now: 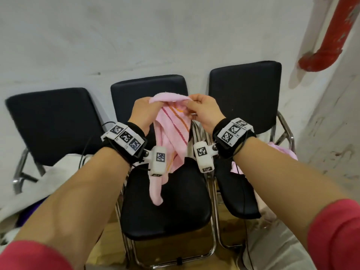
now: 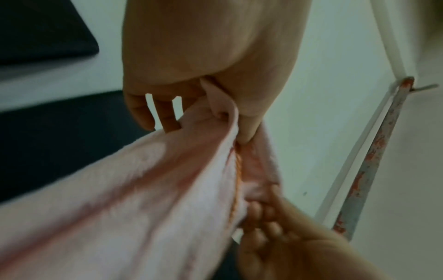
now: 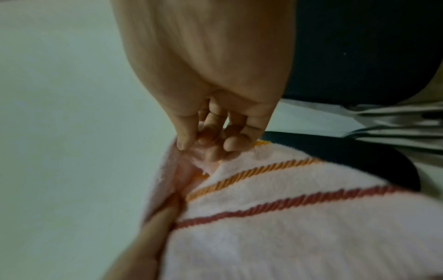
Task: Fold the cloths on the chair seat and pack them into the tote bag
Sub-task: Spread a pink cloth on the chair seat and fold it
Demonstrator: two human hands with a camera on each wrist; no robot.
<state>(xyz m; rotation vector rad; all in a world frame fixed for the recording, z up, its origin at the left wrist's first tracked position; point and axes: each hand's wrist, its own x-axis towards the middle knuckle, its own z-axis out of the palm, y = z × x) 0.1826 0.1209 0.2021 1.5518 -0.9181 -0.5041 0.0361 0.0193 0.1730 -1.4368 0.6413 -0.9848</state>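
Observation:
A pink towel (image 1: 171, 137) with orange and dark red stripes hangs in the air over the middle chair seat (image 1: 175, 211). My left hand (image 1: 145, 111) grips its top edge at the left, thumb and fingers curled round the fabric (image 2: 143, 199). My right hand (image 1: 202, 108) pinches the same top edge at the right, fingertips pressed on the striped cloth (image 3: 275, 199). The towel's lower end droops onto the seat. Another pink cloth (image 1: 282, 151) lies on the right chair, mostly hidden by my right arm. A white fabric bag (image 1: 58, 172) sits on the left chair.
Three black padded chairs stand side by side against a white wall (image 1: 136, 36). A red pipe (image 1: 331, 36) runs down the wall at the upper right. A dark cloth (image 1: 239, 193) hangs off the right chair's front. Wooden floor shows below the chairs.

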